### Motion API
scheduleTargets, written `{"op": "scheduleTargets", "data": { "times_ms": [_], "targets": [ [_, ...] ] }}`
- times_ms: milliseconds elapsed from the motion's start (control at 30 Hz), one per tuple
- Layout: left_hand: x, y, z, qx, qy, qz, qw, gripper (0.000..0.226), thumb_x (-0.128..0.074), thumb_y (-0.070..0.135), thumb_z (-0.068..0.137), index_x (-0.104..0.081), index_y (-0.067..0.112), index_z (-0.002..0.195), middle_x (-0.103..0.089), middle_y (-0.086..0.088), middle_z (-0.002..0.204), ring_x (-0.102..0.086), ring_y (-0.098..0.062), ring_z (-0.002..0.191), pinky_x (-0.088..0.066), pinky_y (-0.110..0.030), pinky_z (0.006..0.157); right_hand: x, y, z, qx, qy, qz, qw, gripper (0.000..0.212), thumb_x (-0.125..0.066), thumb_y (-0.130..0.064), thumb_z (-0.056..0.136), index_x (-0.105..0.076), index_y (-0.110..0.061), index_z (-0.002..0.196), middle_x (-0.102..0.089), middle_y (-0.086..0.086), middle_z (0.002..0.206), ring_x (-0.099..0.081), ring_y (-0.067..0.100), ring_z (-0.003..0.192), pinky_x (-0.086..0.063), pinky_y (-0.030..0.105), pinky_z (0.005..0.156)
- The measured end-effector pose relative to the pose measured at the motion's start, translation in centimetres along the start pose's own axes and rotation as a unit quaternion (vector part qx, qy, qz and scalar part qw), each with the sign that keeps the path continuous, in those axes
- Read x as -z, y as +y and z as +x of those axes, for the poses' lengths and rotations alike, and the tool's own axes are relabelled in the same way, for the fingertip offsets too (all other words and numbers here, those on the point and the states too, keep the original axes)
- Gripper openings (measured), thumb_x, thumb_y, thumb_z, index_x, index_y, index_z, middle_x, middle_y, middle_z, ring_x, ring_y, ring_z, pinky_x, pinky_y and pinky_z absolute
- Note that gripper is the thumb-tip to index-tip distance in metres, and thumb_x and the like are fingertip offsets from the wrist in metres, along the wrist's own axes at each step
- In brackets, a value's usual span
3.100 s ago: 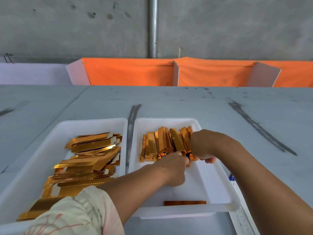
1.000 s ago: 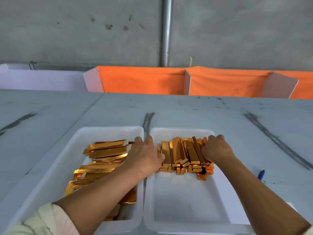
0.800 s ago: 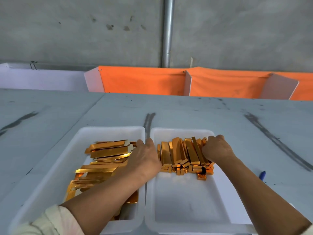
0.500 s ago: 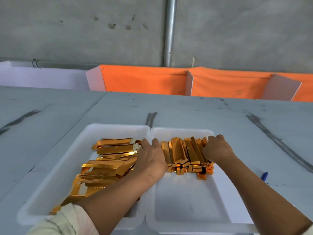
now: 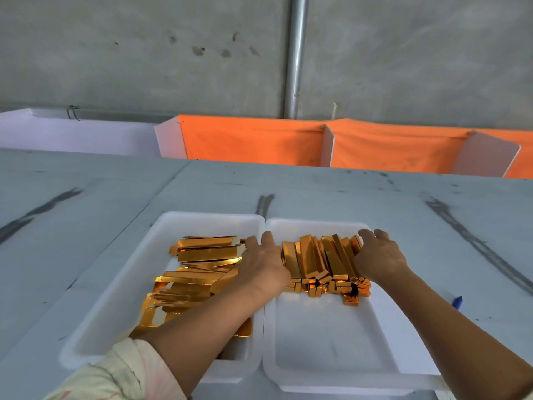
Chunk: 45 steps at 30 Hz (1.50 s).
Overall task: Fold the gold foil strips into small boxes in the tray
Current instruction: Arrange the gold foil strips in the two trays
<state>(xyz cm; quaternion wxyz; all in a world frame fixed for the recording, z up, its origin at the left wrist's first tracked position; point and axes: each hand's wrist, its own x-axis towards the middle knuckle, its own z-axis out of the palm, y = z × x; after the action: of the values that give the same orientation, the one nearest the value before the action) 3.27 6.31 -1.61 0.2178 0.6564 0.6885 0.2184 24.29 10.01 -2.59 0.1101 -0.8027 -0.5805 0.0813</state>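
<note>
Your two hands stand at the two ends of the row of folded boxes (image 5: 320,261), and I judge this is to press the row together so that it stays tidy and takes little room. The boxes lie at the far end of the right tray (image 5: 326,342), most of them side by side with their short ends toward you, and a few lean on the others. The near half of this tray is kept free, I think, for the boxes that you have not yet made.

Your left hand (image 5: 264,265) lies palm down over the place where the two trays meet. Its fingers are stretched and hold nothing; its side touches the left end of the row. Your right hand (image 5: 377,259) is at the right end, with the fingers bent over the last boxes. From this angle I cannot tell whether they grip a box or only push against it.

The gold foil strips (image 5: 199,272) that wait for folding lie flat in a loose pile in the left tray (image 5: 115,298), just beside your left hand, so the next one is easy to reach. Both trays touch each other on the table (image 5: 375,197). Many strips remain, so the task looks far from finished.
</note>
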Motion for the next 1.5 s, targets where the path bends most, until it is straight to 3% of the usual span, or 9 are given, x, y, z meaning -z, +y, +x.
{"op": "scheduleTargets", "data": {
  "times_ms": [233,367,500,633,900,1033,1167,1300,1500],
  "targets": [
    [1.7,-1.6,-0.4,-0.018,0.004,-0.003,1.0,0.068,-0.06,0.027,0.092,-0.022,0.024,0.148,-0.032,-0.004,0.143,-0.043,-0.024,0.128,-0.034,-0.021,0.079,0.2,-2.2,-1.2,0.083,0.052,0.019,0.995,0.064,-0.046,-0.005,0.091,-0.032,-0.022,0.151,-0.023,0.008,0.16,-0.025,0.03,0.145,-0.036,0.04,0.111],
    [2.6,-2.3,-0.2,-0.033,0.024,-0.022,0.999,0.064,-0.056,0.034,0.094,-0.023,0.025,0.148,-0.036,-0.003,0.142,-0.044,-0.021,0.127,-0.033,-0.022,0.081,0.2,-4.3,-2.6,0.195,0.103,0.03,0.975,0.059,-0.048,-0.001,0.091,-0.042,-0.022,0.146,-0.031,0.006,0.157,-0.03,0.027,0.142,-0.037,0.038,0.109],
    [4.3,-3.5,0.5,-0.023,0.068,-0.053,0.996,0.056,-0.055,0.029,0.095,-0.032,0.025,0.146,-0.042,-0.002,0.14,-0.044,-0.02,0.127,-0.036,-0.025,0.09,-0.2,-6.0,-4.2,0.296,0.125,0.01,0.947,0.057,-0.048,0.002,0.09,-0.049,-0.022,0.142,-0.039,0.003,0.153,-0.036,0.024,0.137,-0.043,0.036,0.1],
    [6.6,-5.7,2.1,0.017,0.111,-0.082,0.99,0.047,-0.053,0.023,0.095,-0.042,0.024,0.141,-0.047,-0.001,0.141,-0.047,-0.022,0.125,-0.039,-0.032,0.099,-0.3,-7.1,-4.5,0.336,0.109,0.006,0.935,0.059,-0.049,0.004,0.089,-0.05,-0.023,0.142,-0.04,0.001,0.153,-0.039,0.023,0.136,-0.041,0.033,0.103],
    [8.2,-9.4,4.1,0.096,0.168,-0.191,0.962,0.04,-0.056,0.011,0.091,-0.054,0.022,0.129,-0.058,-0.002,0.123,-0.054,-0.018,0.106,-0.046,-0.028,0.087,-0.8,-8.7,-4.6,0.373,0.08,0.022,0.924,0.054,-0.049,0.003,0.092,-0.053,-0.026,0.138,-0.04,-0.002,0.151,-0.041,0.02,0.135,-0.04,0.03,0.107],
    [7.0,-9.3,3.5,0.079,0.106,-0.139,0.981,0.03,-0.062,0.02,0.089,-0.061,0.024,0.118,-0.062,0.001,0.112,-0.058,-0.018,0.104,-0.05,-0.032,0.091,-1.5,-9.2,-4.7,0.393,0.063,0.025,0.917,0.053,-0.05,0.003,0.092,-0.056,-0.026,0.136,-0.044,-0.003,0.148,-0.041,0.02,0.135,-0.043,0.035,0.107],
    [5.9,-8.3,3.0,0.033,0.023,0.025,0.999,0.026,-0.069,0.039,0.082,-0.067,0.021,0.1,-0.063,0.006,0.09,-0.054,-0.007,0.076,-0.047,-0.026,0.07,-2.0,-8.6,-4.5,0.382,0.073,0.054,0.92,0.049,-0.047,0.003,0.093,-0.06,-0.023,0.132,-0.052,-0.005,0.141,-0.045,0.017,0.132,-0.043,0.03,0.104],
    [4.7,-7.6,3.0,0.041,-0.008,0.17,0.985,0.042,-0.07,0.059,0.073,-0.063,0.022,0.091,-0.063,0.006,0.084,-0.059,-0.009,0.075,-0.046,-0.023,0.062,-2.1,-7.9,-4.3,0.364,0.092,0.091,0.922,0.042,-0.046,0.002,0.093,-0.065,-0.019,0.125,-0.059,-0.003,0.133,-0.052,0.018,0.126,-0.046,0.027,0.098],
    [3.8,-6.8,3.2,0.047,-0.043,0.199,0.978,0.039,-0.074,0.055,0.07,-0.062,0.02,0.082,-0.062,0.005,0.077,-0.06,-0.009,0.068,-0.042,-0.022,0.056,-1.5,-8.0,-3.4,0.333,0.103,0.136,0.927,0.039,-0.047,0.001,0.095,-0.067,-0.022,0.119,-0.062,-0.002,0.129,-0.057,0.017,0.118,-0.048,0.026,0.096]
  ]
}}
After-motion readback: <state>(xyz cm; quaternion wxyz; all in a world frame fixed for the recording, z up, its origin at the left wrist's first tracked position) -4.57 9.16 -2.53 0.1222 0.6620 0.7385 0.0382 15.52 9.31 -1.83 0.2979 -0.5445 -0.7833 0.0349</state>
